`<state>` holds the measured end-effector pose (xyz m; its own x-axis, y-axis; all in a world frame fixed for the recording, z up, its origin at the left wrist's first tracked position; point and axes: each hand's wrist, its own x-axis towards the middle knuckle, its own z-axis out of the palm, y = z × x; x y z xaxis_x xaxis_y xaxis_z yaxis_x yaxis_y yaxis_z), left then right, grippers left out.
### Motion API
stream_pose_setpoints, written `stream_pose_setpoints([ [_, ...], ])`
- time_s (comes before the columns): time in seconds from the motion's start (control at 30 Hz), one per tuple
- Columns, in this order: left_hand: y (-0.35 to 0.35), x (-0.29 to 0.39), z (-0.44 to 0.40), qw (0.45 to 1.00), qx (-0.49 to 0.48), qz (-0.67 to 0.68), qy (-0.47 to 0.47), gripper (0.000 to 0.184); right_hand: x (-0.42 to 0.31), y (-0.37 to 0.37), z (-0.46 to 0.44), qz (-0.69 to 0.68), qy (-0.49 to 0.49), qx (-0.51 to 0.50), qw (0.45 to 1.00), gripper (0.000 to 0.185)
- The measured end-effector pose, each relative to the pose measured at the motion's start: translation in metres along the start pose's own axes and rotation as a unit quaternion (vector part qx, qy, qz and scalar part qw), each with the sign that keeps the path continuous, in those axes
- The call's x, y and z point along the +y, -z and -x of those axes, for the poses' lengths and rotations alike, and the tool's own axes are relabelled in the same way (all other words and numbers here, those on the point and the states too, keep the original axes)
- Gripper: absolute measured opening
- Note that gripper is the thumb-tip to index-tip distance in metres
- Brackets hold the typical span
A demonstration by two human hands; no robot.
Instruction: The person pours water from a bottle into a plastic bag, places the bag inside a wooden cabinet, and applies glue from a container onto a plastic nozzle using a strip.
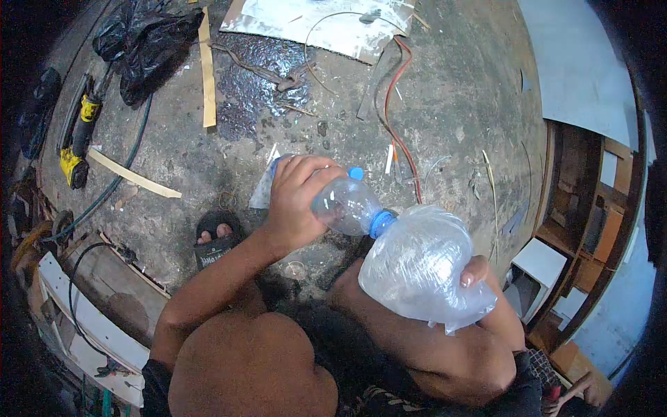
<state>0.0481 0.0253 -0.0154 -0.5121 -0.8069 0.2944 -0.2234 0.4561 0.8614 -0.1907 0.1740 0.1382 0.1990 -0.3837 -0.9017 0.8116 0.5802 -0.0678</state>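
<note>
My left hand [299, 198] is wrapped round a clear plastic bottle [346, 206], which is tilted with its blue-ringed neck pointing right. A blue cap [356, 174] shows beside the bottle, near my fingers. The bottle's neck meets a bulging clear plastic bag [417, 267], and whether the neck is inside the bag cannot be made out. My right hand [479, 278] grips the bag at its right side, with the thumb pressed into the film and the other fingers hidden behind it.
On the concrete floor [458, 104] lie a red cable [389, 115], a yellow-and-black tool [82, 132], a black plastic bag [149, 42], wood strips and a white board [319, 24]. Wooden shelving [590, 201] stands at right. Part of another person's hand [580, 393] shows at lower right.
</note>
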Motion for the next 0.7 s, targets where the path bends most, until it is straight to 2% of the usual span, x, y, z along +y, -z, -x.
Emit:
stream_pose_setpoints([
  [0.7,-0.001,0.001,0.0,1.0,0.0,0.012,-0.003,0.051,0.001,-0.01,0.008,0.039,-0.006,0.012,0.999,0.063],
])
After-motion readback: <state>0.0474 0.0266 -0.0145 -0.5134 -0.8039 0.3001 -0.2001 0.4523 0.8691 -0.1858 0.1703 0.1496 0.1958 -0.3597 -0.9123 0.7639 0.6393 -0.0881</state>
